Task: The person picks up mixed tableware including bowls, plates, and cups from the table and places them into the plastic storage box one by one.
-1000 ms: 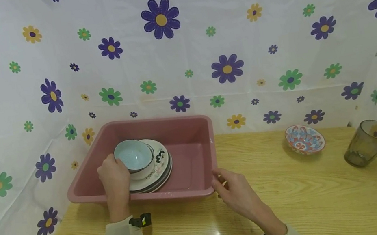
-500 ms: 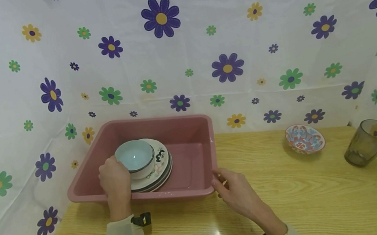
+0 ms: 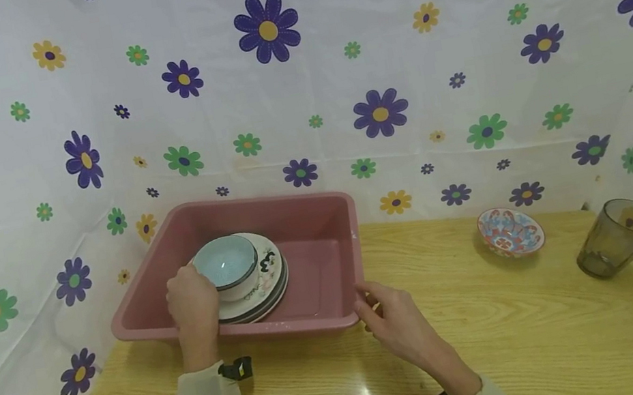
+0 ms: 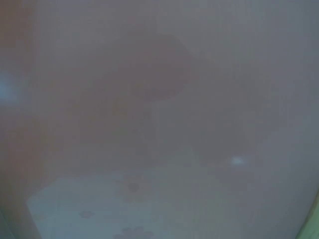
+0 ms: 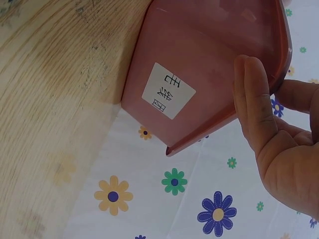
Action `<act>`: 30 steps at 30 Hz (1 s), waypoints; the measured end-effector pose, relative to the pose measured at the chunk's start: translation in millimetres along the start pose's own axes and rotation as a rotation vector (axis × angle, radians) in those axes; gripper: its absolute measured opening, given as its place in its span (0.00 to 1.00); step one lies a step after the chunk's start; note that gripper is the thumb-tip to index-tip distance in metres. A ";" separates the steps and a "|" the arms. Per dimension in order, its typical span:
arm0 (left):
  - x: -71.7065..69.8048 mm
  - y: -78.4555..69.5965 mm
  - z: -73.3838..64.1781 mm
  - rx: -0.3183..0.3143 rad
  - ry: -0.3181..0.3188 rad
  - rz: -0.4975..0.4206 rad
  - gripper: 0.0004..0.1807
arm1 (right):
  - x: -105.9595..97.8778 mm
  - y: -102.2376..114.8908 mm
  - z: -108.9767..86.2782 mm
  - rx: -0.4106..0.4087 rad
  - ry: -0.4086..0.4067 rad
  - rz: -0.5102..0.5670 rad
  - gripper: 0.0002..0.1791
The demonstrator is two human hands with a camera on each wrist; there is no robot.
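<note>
A pink plastic basin [image 3: 336, 321] stands on the table. Inside, toward its left, a light blue bowl [image 3: 227, 261] sits on a white bowl [image 3: 241, 290], above a stack of plates [image 3: 270, 277] with a floral pattern. My left hand [image 3: 192, 300] reaches over the front rim and grips the blue bowl at its near left side; its fingertips are hidden. At the basin's front right corner my right hand [image 3: 395, 323] pinches the rim. The right wrist view shows fingers [image 5: 256, 99] against the outer wall and the thumb across the rim. The left wrist view is blurred.
To the right on the wooden table [image 3: 502, 348] are a small bowl [image 3: 511, 234] with a red and blue pattern and a smoky glass tumbler [image 3: 618, 239]. A white label [image 5: 168, 91] is stuck on the basin's outer wall. A flowered sheet [image 3: 321, 72] encloses the back and sides.
The light blue bowl has shifted slightly right and sits more level on the white bowl. My left hand has dropped a little with it; the right hand has kept its place.
</note>
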State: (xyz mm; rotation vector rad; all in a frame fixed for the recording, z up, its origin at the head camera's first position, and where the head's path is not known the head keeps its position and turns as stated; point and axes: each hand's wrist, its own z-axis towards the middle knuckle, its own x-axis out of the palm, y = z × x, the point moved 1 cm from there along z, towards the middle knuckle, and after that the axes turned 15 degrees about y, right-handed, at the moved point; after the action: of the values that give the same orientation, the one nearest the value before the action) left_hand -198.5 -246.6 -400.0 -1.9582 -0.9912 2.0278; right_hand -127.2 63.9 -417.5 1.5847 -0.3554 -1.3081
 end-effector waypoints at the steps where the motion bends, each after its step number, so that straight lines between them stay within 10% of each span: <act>1: 0.0 0.2 0.3 -0.001 0.003 0.001 0.19 | 0.1 -0.1 0.1 0.000 0.001 -0.001 0.19; 30: -19.2 -15.6 -18.8 0.051 -0.023 -0.095 0.24 | -3.9 0.3 0.1 0.002 0.016 -0.025 0.18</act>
State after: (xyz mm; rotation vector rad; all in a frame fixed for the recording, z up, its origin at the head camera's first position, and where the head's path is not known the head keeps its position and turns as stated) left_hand -183.5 -238.3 -374.1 -1.8297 -1.0070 2.0083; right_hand -128.6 66.6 -415.1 1.6049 -0.3279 -1.3132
